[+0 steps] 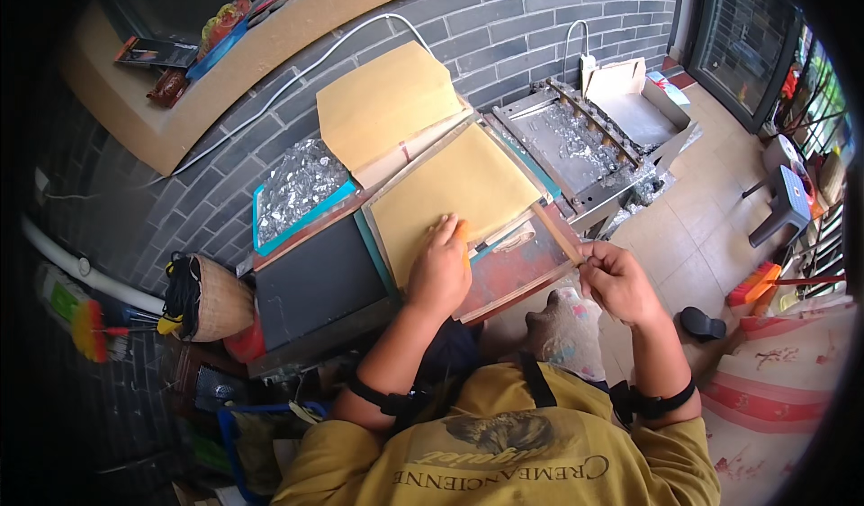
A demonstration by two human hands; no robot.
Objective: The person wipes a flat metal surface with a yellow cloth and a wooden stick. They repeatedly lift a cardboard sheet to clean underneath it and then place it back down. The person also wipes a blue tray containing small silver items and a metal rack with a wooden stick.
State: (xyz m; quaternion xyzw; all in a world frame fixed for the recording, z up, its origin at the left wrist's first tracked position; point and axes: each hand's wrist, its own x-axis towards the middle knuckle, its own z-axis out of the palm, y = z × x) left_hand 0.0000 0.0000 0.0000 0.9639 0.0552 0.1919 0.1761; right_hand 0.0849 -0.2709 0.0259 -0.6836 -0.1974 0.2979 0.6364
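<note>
My left hand is on the near left part of a yellow paper sheet, fingers curled round a small orange object that is partly hidden. The sheet lies in a thin frame on a teal board. My right hand, right of the sheet, pinches the near end of a narrow tan strip, which runs up to the sheet's right corner. A folded pale bundle lies under that corner, on a worn reddish board.
Behind are more yellow paper and a teal tray of silvery foil. A dark board and woven basket are left. A metal apparatus and open box stand back right; a stool is on the floor.
</note>
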